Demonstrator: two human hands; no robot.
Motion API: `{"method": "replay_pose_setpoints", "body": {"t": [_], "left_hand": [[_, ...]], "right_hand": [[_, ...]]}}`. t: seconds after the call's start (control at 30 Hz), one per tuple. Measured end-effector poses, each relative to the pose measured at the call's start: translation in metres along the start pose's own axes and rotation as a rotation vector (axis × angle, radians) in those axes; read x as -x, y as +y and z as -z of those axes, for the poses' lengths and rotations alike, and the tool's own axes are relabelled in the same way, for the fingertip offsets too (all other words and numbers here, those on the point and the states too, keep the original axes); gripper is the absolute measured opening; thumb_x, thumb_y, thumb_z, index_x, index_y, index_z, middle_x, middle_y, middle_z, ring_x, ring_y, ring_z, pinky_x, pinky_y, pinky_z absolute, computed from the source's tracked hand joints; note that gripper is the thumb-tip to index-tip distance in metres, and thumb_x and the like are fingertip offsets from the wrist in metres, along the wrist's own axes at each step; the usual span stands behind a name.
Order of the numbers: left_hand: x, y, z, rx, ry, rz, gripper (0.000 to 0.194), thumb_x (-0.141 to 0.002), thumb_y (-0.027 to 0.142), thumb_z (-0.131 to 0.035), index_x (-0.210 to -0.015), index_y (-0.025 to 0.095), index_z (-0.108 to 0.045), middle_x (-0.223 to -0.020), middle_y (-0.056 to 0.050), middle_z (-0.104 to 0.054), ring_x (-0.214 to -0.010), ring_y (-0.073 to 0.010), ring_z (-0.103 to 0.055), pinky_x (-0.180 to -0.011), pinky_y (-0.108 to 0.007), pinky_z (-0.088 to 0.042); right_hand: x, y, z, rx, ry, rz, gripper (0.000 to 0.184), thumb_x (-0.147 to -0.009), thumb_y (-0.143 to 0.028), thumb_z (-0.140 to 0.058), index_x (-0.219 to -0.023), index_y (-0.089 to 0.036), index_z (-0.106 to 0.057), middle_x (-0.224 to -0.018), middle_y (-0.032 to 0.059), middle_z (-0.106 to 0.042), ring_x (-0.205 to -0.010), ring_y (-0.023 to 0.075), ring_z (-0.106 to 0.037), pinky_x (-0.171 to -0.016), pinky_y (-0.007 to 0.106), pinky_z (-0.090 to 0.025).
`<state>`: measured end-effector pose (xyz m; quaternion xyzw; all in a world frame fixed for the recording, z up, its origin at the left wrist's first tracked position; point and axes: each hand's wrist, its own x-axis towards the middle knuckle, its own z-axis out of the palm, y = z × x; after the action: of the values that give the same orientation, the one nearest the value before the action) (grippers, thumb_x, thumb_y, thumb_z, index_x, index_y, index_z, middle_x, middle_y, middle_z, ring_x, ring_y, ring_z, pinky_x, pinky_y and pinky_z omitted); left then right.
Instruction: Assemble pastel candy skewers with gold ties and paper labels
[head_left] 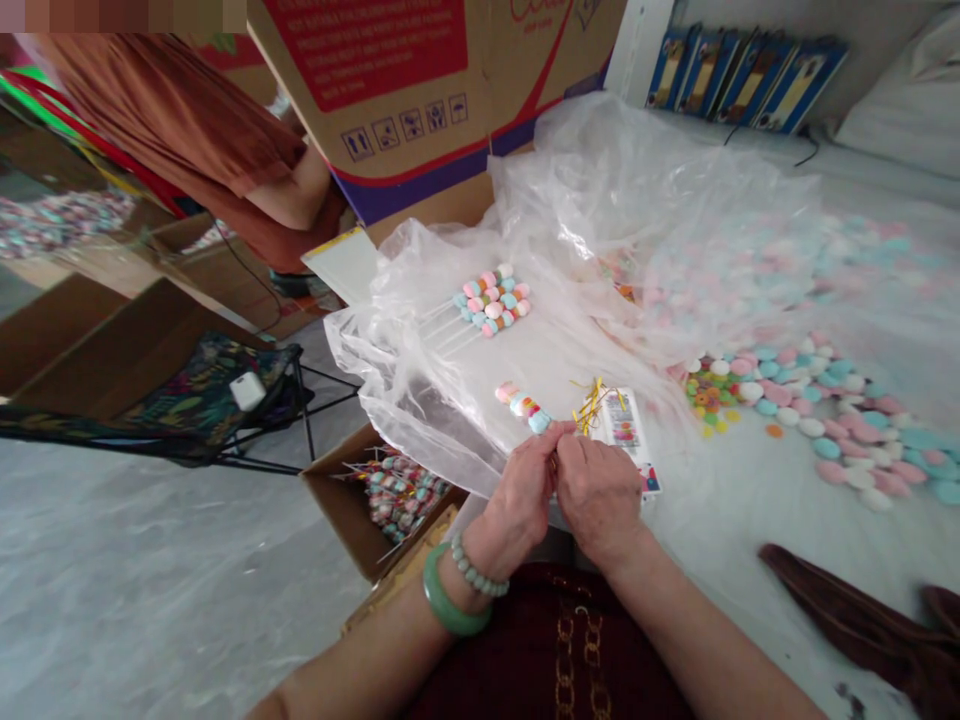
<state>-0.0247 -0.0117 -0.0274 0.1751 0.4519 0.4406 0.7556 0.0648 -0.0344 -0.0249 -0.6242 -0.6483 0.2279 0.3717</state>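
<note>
**Pastel candy skewer (523, 407) grasped by the left hand (514, 505) and right hand (600, 490), lower centre of frame**

Head-camera view looking down. Both grips are clenched, with the fingertips of the two hands meeting at the near end of the pastel candy skewer, which carries a short row of pink, white and blue rounds; the fingers hide the stick there. A jade-green bangle (456, 590) and a pale beaded bracelet (476, 565) circle the left wrist. Just beyond the right hand lie a bundle of thin gold twist ties (592, 405) and a white printed card strip (622, 432).

Centre: a crumpled clear plastic sheet (390, 330) spreads over a white bedsheet (750, 520) and carries a block of finished pink-and-blue candy skewers (491, 300). Right: loose pastel candy rounds (825, 430) lie in a heap. Lower centre: an open brown cardboard box (337, 500) beside the left arm holds more skewers. Upper centre: a large printed cardboard carton (405, 90) stands behind. Upper left: a co-worker in a rust-orange garment (187, 140) stands apart from the hands. Upper right: blue packets (750, 85) stand in a row beside a white pillow (900, 100).
</note>
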Motion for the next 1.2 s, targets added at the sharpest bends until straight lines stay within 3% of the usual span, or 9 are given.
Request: {"method": "replay_pose_setpoints", "body": {"t": [0.17,0.3,0.37,0.5,0.6,0.77,0.87,0.97,1.2], "left_hand": [[0.004,0.011,0.003,0.034,-0.287,0.081,0.036,-0.074,0.042,-0.064,-0.092,0.011,-0.066,-0.058,-0.001,-0.058,-0.051,-0.0115,-0.051,-0.059,-0.028,-0.045],[0.008,0.021,0.009,-0.158,-0.246,-0.101,0.027,-0.074,0.036,-0.067,-0.088,0.012,-0.065,-0.067,-0.003,-0.062,-0.065,-0.0130,-0.057,-0.072,-0.027,-0.046],[0.008,0.027,0.012,-0.230,-0.209,-0.167,0.022,-0.077,0.035,-0.064,-0.079,0.013,-0.063,-0.072,-0.004,-0.063,-0.072,-0.0137,-0.059,-0.074,-0.027,-0.045],[0.005,0.034,0.018,-0.282,-0.237,-0.059,0.027,-0.080,0.038,-0.056,-0.067,0.014,-0.055,-0.070,-0.002,-0.059,-0.055,-0.0106,-0.056,-0.053,-0.024,-0.043],[0.003,0.034,0.021,-0.314,-0.264,0.125,0.024,-0.080,0.036,-0.053,-0.068,0.015,-0.054,-0.056,0.003,-0.050,-0.034,-0.0054,-0.038,-0.035,-0.020,-0.025],[-0.003,0.034,0.029,-0.178,-0.109,0.226,0.013,-0.075,0.025,-0.052,-0.076,0.012,-0.058,-0.047,0.007,-0.042,-0.031,-0.0015,-0.023,-0.034,-0.018,-0.011],[-0.006,0.034,0.030,-0.148,-0.050,0.219,0.015,-0.074,0.026,-0.049,-0.069,0.014,-0.056,-0.042,0.008,-0.036,-0.030,-0.0022,-0.019,-0.034,-0.019,-0.010],[-0.006,0.030,0.024,-0.201,-0.020,0.193,0.015,-0.072,0.027,-0.051,-0.063,0.016,-0.051,-0.040,0.008,-0.032,-0.030,-0.0025,-0.018,-0.034,-0.019,-0.009],[0.001,0.022,0.014,-0.290,-0.224,0.169,0.037,-0.073,0.045,-0.060,-0.059,0.019,-0.038,-0.043,0.009,-0.032,-0.033,-0.0022,-0.019,-0.035,-0.020,-0.010]], "right_hand": [[-0.009,0.005,0.000,-0.806,-0.256,-0.478,0.020,-0.076,-0.039,-0.056,-0.068,-0.022,-0.050,-0.045,-0.0084,-0.036,-0.037,0.0083,-0.028,-0.038,0.021,-0.024],[-0.013,0.003,0.010,-1.120,-0.490,-0.702,0.027,-0.069,-0.045,-0.061,-0.066,-0.021,-0.048,-0.044,-0.0091,-0.036,-0.035,0.0070,-0.026,-0.037,0.021,-0.022],[-0.021,0.005,0.020,-0.831,-0.433,-0.590,0.023,-0.075,-0.042,-0.056,-0.069,-0.020,-0.054,-0.053,-0.0040,-0.048,-0.043,0.0099,-0.040,-0.043,0.022,-0.030],[-0.053,0.025,0.037,0.237,0.008,-0.199,0.021,-0.086,-0.024,-0.044,-0.094,-0.021,-0.063,-0.089,0.0049,-0.061,-0.081,0.0176,-0.055,-0.066,0.027,-0.038],[-0.078,0.048,0.038,0.659,-0.026,-0.135,0.022,-0.086,-0.019,-0.044,-0.087,-0.019,-0.066,-0.091,0.0079,-0.060,-0.085,0.0190,-0.055,-0.067,0.028,-0.036],[-0.083,0.066,0.040,0.759,0.083,0.023,0.025,-0.088,-0.018,-0.043,-0.077,-0.018,-0.066,-0.084,0.0072,-0.062,-0.081,0.0192,-0.053,-0.068,0.029,-0.034],[-0.066,0.053,0.045,0.740,0.249,0.111,0.026,-0.090,-0.017,-0.040,-0.081,-0.017,-0.065,-0.075,0.0059,-0.061,-0.073,0.0188,-0.052,-0.064,0.029,-0.032],[-0.043,0.027,0.040,0.616,0.246,0.250,0.024,-0.090,-0.016,-0.040,-0.084,-0.018,-0.063,-0.069,0.0044,-0.059,-0.069,0.0182,-0.051,-0.063,0.029,-0.032],[-0.017,-0.005,0.012,0.655,0.133,0.420,0.022,-0.086,-0.014,-0.045,-0.068,-0.020,-0.056,-0.060,0.0031,-0.054,-0.064,0.0190,-0.047,-0.063,0.032,-0.028]]}}
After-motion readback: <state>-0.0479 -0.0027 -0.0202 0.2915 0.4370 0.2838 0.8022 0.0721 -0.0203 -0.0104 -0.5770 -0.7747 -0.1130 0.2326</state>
